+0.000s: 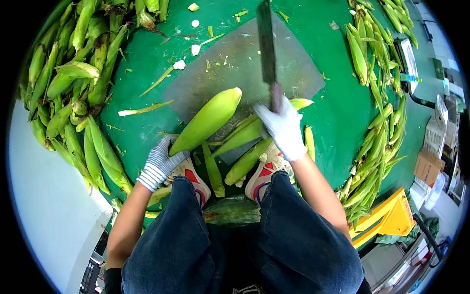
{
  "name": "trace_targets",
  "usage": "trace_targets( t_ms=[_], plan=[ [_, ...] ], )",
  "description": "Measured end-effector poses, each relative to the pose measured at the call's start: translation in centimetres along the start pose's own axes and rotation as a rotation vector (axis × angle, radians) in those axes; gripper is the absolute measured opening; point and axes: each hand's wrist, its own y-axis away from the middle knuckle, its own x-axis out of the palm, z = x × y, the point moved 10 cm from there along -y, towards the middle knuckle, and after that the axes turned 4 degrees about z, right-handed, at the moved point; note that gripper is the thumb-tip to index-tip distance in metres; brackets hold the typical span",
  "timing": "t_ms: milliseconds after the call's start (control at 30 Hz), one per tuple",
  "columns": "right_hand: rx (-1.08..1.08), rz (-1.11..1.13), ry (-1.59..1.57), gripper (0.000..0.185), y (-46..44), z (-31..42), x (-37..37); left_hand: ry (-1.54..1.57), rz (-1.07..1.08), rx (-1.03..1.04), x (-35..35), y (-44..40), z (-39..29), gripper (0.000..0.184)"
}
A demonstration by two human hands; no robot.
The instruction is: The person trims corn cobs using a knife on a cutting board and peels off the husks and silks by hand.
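My left hand (169, 159), in a striped work glove, is closed round the lower end of a green ear of corn (208, 120) in its husk. The ear tilts up and to the right, its pale cut end uppermost. In my right hand (281, 127), also gloved, is the dark handle of a cleaver (267, 46). Its long blade points away from me, above the grey cutting mat (298, 73) and apart from the ear. Loose green husk leaves (213, 169) lie between my shoes, below both hands.
A big heap of unhusked corn (73, 83) stands at the left. More corn and husks (377, 147) form a long pile at the right. Pale cut stubs (196, 50) lie scattered on the green floor (142, 88). A yellow pallet jack (391, 218) is at the lower right.
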Motion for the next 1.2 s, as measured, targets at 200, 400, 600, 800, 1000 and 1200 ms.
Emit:
trace_targets(
  t_ms=[200,400,600,800,1000,1200],
  plan=[
    [-0.024,-0.008,0.313,0.039,-8.5,-3.0,6.1,0.240,-0.014,0.015,3.4,0.4,2.3,0.033],
    [-0.083,-0.018,0.320,0.038,-9.0,-2.1,6.5,1.072,-0.025,-0.465,7.7,1.0,8.7,0.041],
    [-0.209,-0.024,0.368,0.035,-9.6,-2.5,6.7,1.226,0.291,-0.296,9.3,0.4,7.1,0.048],
    [-0.217,0.078,0.433,0.038,-8.9,-1.4,6.3,-0.020,-0.357,0.141,-0.8,-0.8,1.8,0.046],
    [-0.146,0.028,0.514,0.037,-9.3,-1.6,7.1,0.575,-0.263,-0.094,-1.2,-1.7,5.3,0.030],
    [-0.318,0.032,0.679,0.035,-7.8,-1.8,6.9,1.032,-0.040,-0.560,4.8,-0.6,11.3,0.034]
  ],
)
